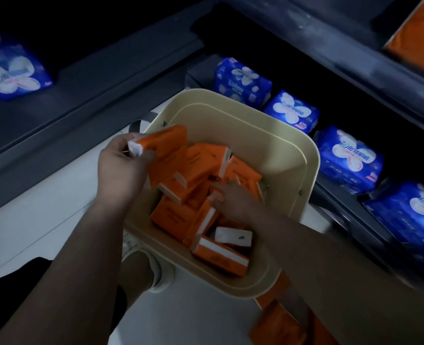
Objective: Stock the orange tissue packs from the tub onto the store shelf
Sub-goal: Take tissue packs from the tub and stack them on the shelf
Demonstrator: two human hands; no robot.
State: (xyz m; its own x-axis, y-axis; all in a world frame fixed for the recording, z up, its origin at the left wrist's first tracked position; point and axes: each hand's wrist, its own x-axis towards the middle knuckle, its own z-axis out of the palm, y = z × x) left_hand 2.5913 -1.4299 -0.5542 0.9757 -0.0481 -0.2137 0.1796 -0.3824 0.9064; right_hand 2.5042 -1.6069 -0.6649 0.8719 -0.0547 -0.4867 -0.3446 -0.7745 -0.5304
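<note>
Nothing was legible: white lettering on the blue packs at right and dark print on the orange tissue packs was too blurred

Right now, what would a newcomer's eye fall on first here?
The cream tub in the middle, heaped with orange packs, stands out first. The left hand grips a pack at its upper left rim while the right hand reaches into the heap. Blue packs line the dark shelf on the right.
</note>
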